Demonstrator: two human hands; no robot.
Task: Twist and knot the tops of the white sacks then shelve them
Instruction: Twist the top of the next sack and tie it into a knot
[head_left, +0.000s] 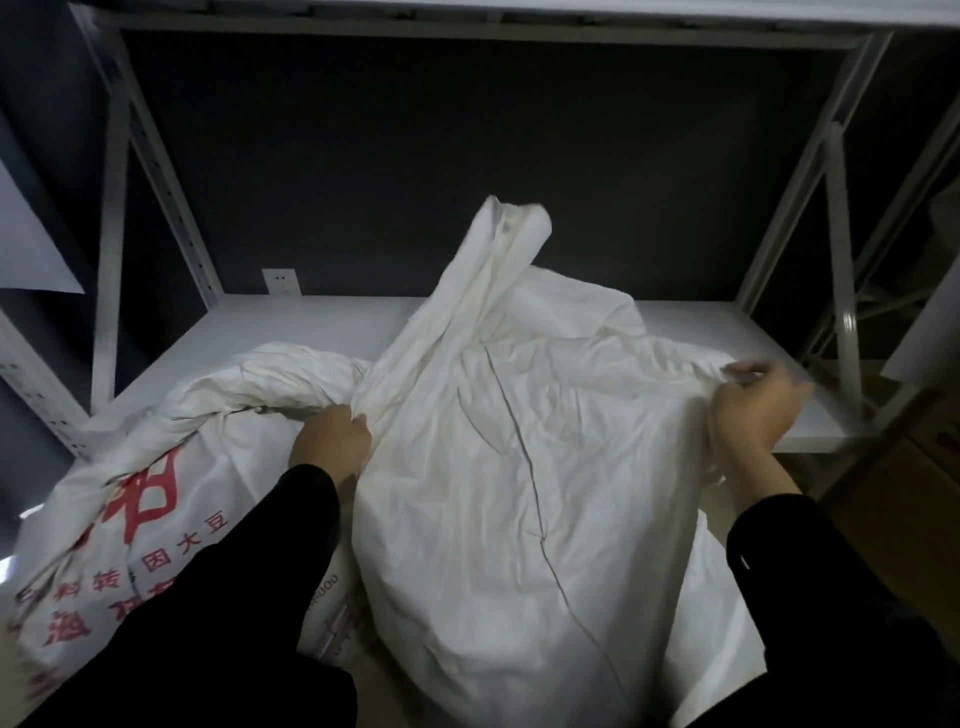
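A big plain white sack (524, 457) stands in front of me, its upper part leaning onto the white shelf board (322, 327). Its twisted top (504, 244) rises toward the back. My left hand (332, 439) grips the sack's cloth at its left edge. My right hand (753, 400) grips a bunched fold at the sack's right shoulder, over the shelf's front right part. A second white sack with red print (156, 499) lies to the left, its twisted top (291, 374) resting on the shelf.
The metal rack has white uprights at left (111, 249) and right (841, 270) and a board overhead (467, 15). A dark wall with a socket (281, 281) is behind. Cardboard boxes (904, 499) stand at the lower right.
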